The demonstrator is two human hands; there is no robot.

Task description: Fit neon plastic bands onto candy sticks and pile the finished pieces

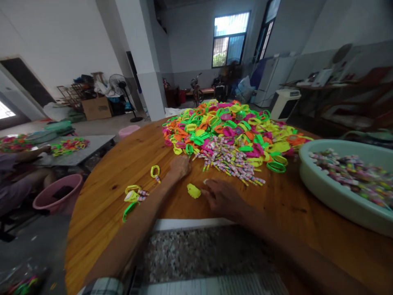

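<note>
Basin (pixel 331 196) near bright bands (pixel 227 123)

Dim light, glare at the far window (pixel 231 40), wide-angle stretching, soft blur

The big table (pixel 98 217) is round and made of brown wood. On it sits a heap of bright bands (pixel 221 127), with lots of small wrapped sticks (pixel 230 162) at its front. A yellow piece (pixel 193 191) lies nearer. Some yellow bands (pixel 132 196) and a green band (pixel 129 211) lie on the left. A pale green tub (pixel 325 192) stands on the right
</note>
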